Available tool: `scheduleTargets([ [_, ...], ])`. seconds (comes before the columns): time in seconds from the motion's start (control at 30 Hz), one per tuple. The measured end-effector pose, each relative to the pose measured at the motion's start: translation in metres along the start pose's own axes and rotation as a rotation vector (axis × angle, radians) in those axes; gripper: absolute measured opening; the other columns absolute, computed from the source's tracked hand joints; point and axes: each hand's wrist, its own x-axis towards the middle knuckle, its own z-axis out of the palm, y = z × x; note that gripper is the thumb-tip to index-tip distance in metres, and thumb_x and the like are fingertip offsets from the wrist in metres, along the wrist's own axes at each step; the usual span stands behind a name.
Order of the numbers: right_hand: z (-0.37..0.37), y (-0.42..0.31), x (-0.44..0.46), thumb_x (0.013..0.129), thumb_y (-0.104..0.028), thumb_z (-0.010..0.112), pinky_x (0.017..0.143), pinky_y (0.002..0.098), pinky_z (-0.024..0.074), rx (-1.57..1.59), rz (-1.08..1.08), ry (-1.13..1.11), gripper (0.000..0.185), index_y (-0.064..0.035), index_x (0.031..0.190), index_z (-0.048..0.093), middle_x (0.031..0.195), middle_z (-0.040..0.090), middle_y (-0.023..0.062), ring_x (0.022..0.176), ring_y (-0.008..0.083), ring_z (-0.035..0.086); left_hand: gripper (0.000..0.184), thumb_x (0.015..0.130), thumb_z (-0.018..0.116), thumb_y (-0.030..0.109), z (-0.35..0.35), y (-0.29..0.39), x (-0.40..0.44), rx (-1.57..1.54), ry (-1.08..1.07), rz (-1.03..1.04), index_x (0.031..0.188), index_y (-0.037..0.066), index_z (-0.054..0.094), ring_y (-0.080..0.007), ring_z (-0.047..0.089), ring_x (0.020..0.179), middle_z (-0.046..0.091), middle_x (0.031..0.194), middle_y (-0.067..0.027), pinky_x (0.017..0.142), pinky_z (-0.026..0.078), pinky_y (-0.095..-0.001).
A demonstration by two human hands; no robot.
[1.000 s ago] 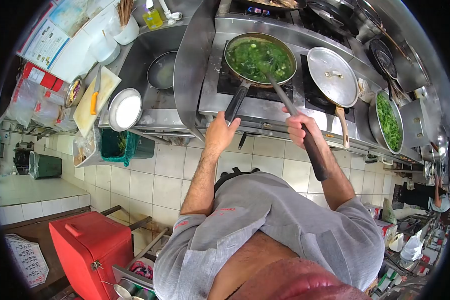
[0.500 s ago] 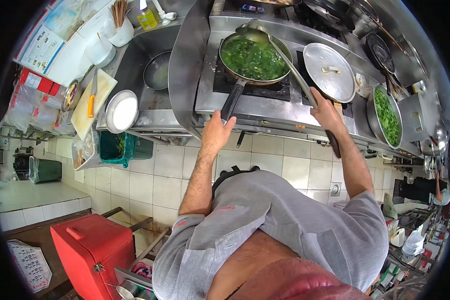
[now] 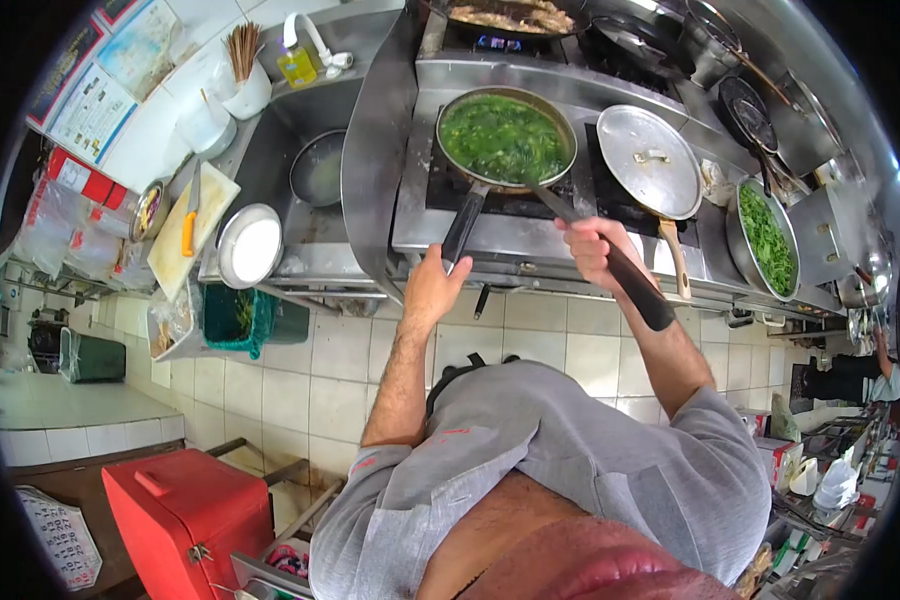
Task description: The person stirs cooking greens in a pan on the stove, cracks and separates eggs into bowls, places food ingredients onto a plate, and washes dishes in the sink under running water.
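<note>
My left hand [image 3: 435, 288] is closed round the black handle of a frying pan [image 3: 464, 225] on the stove. Chopped greens in green liquid [image 3: 505, 135] fill the pan. My right hand [image 3: 602, 255] grips the dark handle of a ladle [image 3: 562, 207], whose shaft slants down to the pan's near right rim. The ladle's bowl is hidden, apparently under the greens. Right of the pan lies a round metal lid [image 3: 660, 180], with a pan's wooden handle [image 3: 673, 255] sticking out below it.
Farther back, food cooks in a pan [image 3: 510, 18] over a lit blue flame. A bowl of chopped greens [image 3: 767, 240] stands right. At left are a sink [image 3: 280, 130], a bowl of white contents [image 3: 250, 245], and a knife [image 3: 190, 215] on a cutting board [image 3: 175, 240].
The ladle's bowl has gone from above the pan's far rim down into the greens. My right hand has moved left and its handle has tilted. My left hand keeps the pan handle.
</note>
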Motion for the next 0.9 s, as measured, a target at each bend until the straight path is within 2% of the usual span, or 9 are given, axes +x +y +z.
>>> scheduleTargets([
  [0.1, -0.012, 0.013, -0.01, 0.084, -0.008, 0.048, 0.034, 0.0203, 0.0275, -0.065, -0.04, -0.074, 0.021, -0.0055, 0.105, 0.047, 0.058, 0.04, -0.0064, 0.041, 0.0039, 0.038, 0.054, 0.08, 0.059, 0.041, -0.004, 0.004, -0.003, -0.047, 0.0, -0.012, 0.11, -0.003, 0.048, -0.0385, 0.06, 0.08, 0.062, 0.084, -0.0227, 0.071, 0.046, -0.0442],
  [0.17, -0.003, 0.023, -0.018, 0.082, -0.006, 0.049, 0.032, 0.0222, 0.0269, -0.133, -0.095, 0.041, 0.027, -0.0049, 0.108, 0.046, 0.058, 0.04, -0.005, 0.04, 0.0051, 0.037, 0.057, 0.08, 0.059, 0.04, -0.004, 0.002, 0.0, -0.071, -0.073, -0.068, 0.115, -0.003, 0.046, -0.0366, 0.059, 0.085, 0.06, 0.092, -0.0231, 0.075, 0.045, -0.0424],
  [0.27, 0.01, 0.028, -0.024, 0.074, -0.003, 0.054, 0.031, 0.0237, 0.0282, -0.522, -0.294, 0.254, 0.04, -0.0044, 0.113, 0.043, 0.055, 0.04, -0.0011, 0.036, 0.0086, 0.038, 0.06, 0.082, 0.058, 0.038, 0.01, -0.016, 0.002, -0.061, 0.058, 0.079, 0.125, -0.002, 0.041, -0.0342, 0.055, 0.094, 0.05, 0.111, -0.0231, 0.078, 0.044, -0.0398],
  [0.37, 0.011, 0.019, -0.027, 0.073, -0.001, 0.054, 0.031, 0.0233, 0.0331, -0.855, -0.372, 0.349, 0.045, -0.0051, 0.117, 0.043, 0.056, 0.043, 0.0001, 0.036, 0.0088, 0.043, 0.058, 0.082, 0.06, 0.034, 0.008, -0.007, -0.002, -0.115, 0.089, 0.075, 0.127, 0.003, 0.041, -0.0228, 0.052, 0.075, 0.051, 0.098, -0.0159, 0.068, 0.044, -0.032],
  [0.57, -0.01, -0.013, -0.024, 0.07, -0.001, 0.054, 0.032, 0.024, 0.037, -1.427, -0.499, 0.525, 0.063, -0.0005, 0.129, 0.033, 0.067, 0.053, 0.0078, 0.04, 0.0128, 0.048, 0.062, 0.083, 0.058, 0.032, 0.001, 0.001, -0.004, -0.146, 0.017, 0.041, 0.133, 0.005, 0.034, -0.0237, 0.053, 0.074, 0.05, 0.102, -0.0163, 0.07, 0.044, -0.035],
  [0.63, -0.052, -0.039, -0.016, 0.071, -0.003, 0.056, 0.06, 0.0455, 0.0486, -1.954, -0.684, 0.615, 0.063, -0.0057, 0.129, 0.031, 0.081, 0.06, 0.0243, 0.068, 0.0377, 0.06, 0.061, 0.083, 0.058, 0.032, 0.003, -0.002, -0.004, -0.142, 0.018, 0.043, 0.133, 0.005, 0.034, -0.0242, 0.053, 0.074, 0.05, 0.101, -0.0162, 0.07, 0.044, -0.0352],
  [0.73, -0.045, -0.054, -0.01, 0.073, -0.007, 0.053, 0.069, 0.0529, 0.0444, -2.23, -0.433, 0.887, 0.052, -0.0125, 0.122, 0.034, 0.081, 0.058, 0.0284, 0.079, 0.0463, 0.056, 0.06, 0.083, 0.058, 0.03, 0.005, -0.005, -0.004, -0.177, 0.032, 0.072, 0.132, 0.005, 0.035, -0.0243, 0.054, 0.075, 0.053, 0.099, -0.0162, 0.069, 0.044, -0.0345],
  [0.83, -0.101, -0.061, 0.019, 0.073, -0.006, 0.054, 0.057, 0.0494, 0.0471, -2.161, -0.461, 0.794, 0.049, -0.0086, 0.118, 0.034, 0.074, 0.059, 0.0254, 0.067, 0.0414, 0.06, 0.059, 0.083, 0.058, 0.028, 0.005, -0.005, -0.003, -0.184, 0.031, 0.079, 0.132, 0.004, 0.035, -0.0242, 0.054, 0.074, 0.053, 0.102, -0.0159, 0.068, 0.044, -0.0336],
  [0.9, -0.07, -0.02, 0.035, 0.073, -0.004, 0.054, 0.031, 0.0309, 0.0382, -1.392, -0.342, 0.675, 0.033, -0.0043, 0.102, 0.038, 0.058, 0.048, 0.006, 0.038, 0.0162, 0.047, 0.059, 0.083, 0.058, 0.028, 0.005, -0.005, -0.004, -0.186, 0.04, 0.072, 0.132, 0.004, 0.035, -0.0235, 0.054, 0.073, 0.053, 0.103, -0.0157, 0.068, 0.044, -0.0328],
])
